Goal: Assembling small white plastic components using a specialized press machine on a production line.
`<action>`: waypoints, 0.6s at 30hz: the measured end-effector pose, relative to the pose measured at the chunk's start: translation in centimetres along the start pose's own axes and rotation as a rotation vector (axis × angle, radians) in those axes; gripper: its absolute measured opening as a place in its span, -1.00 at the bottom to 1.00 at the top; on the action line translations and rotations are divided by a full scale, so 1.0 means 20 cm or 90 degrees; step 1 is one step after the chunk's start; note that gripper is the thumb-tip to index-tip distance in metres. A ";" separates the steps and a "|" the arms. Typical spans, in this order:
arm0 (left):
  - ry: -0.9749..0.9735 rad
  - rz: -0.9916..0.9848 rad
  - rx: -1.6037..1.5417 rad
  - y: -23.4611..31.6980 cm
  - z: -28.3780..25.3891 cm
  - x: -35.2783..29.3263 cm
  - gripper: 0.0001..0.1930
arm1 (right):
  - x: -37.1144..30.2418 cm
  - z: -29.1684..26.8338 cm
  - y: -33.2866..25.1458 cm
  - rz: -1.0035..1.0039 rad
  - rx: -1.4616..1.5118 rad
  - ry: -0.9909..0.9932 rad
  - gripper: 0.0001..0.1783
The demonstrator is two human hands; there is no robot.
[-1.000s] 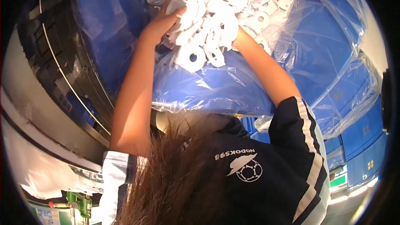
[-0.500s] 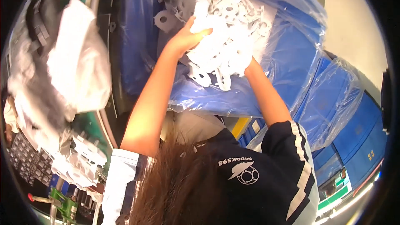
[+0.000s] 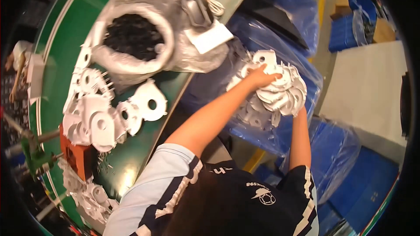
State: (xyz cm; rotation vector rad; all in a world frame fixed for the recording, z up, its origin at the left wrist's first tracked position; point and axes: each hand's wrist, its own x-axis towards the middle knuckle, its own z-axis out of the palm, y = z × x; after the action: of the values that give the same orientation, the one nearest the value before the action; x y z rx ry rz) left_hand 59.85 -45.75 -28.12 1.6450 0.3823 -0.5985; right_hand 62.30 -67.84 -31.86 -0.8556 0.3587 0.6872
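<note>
A stack of white plastic parts point(image 3: 286, 89), flat and rounded with holes, is held between my two hands over a blue bin point(image 3: 262, 142) lined with clear plastic. My left hand point(image 3: 262, 78) grips the stack from its left side, with the thumb and a finger showing on top. At the right edge of the stack is my right hand point(image 3: 300, 112); its fingers are mostly hidden behind the parts. More loose white parts point(image 3: 255, 116) lie lower in the bin, under the stack.
To the left, a green workbench point(image 3: 131, 155) carries several white parts point(image 3: 98, 122), a bag of small black pieces point(image 3: 133, 37), a dark device point(image 3: 197, 8) and a white card point(image 3: 208, 37). A red block point(image 3: 78, 155) stands near a green clamp point(image 3: 35, 153). More blue bins point(image 3: 345, 32) stand at right.
My view has swung left, bringing the workbench into sight. Both hands now hold a gathered stack of white parts, where before they were in the bright loose pile.
</note>
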 end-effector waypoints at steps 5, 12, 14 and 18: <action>0.062 0.005 -0.122 -0.06 0.03 -0.07 0.11 | 0.10 0.20 -0.14 -0.013 -0.165 -0.038 -0.51; 0.201 -0.051 -0.288 -0.15 0.24 -0.26 -0.14 | 0.00 0.38 -0.28 -0.085 -0.453 0.077 -0.52; 0.168 -0.024 -0.338 -0.25 0.31 -0.20 -0.34 | -0.07 0.43 -0.26 -0.103 -0.535 0.114 -0.52; 0.073 0.002 -0.367 -0.27 0.38 -0.21 -0.52 | -0.19 0.44 -0.26 -0.124 -0.686 0.190 -0.52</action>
State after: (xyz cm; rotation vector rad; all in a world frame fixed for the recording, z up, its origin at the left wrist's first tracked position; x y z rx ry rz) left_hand 52.22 -51.89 -30.60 1.1264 0.5750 -0.3460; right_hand 63.23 -64.89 -21.39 -2.0030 0.1404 0.5443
